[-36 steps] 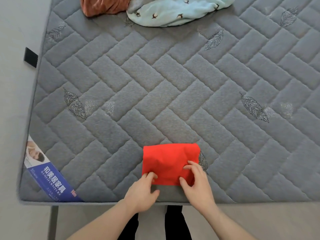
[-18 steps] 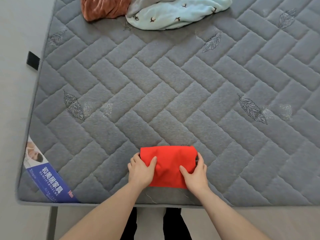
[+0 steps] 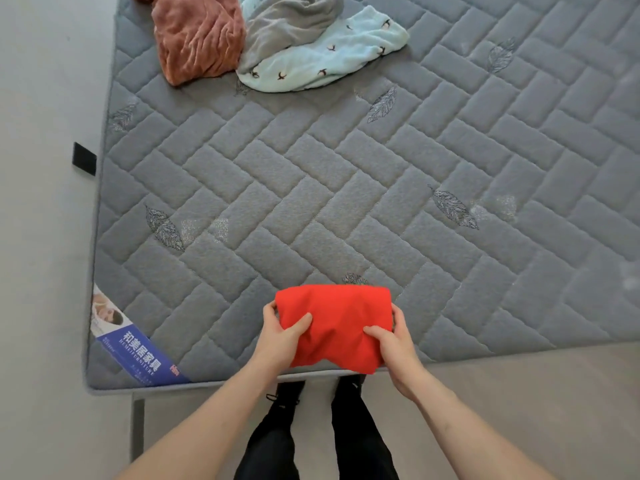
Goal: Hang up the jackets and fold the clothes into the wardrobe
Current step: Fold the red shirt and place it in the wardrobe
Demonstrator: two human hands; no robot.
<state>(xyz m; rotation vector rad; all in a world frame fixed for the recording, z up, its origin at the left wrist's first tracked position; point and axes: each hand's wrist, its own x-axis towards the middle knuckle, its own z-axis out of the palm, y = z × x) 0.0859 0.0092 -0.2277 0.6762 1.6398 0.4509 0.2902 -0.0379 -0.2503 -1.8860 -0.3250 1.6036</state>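
While both hands grip, soft red bundle (image 3: 334,327) sags.

The rust garment (image 3: 197,36) is cut off by the top edge.

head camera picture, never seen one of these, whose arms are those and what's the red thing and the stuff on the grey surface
The camera sits on a person's head and looks down, so the bare arms are the wearer's own. The grey quilted mattress fills the view. The left hand and right hand grip a folded red cloth garment by its sides at the near edge. At the far edge lie a crumpled rust-brown velvety garment and a pale blue patterned garment, both unfolded. A blue printed label marks the near left corner.
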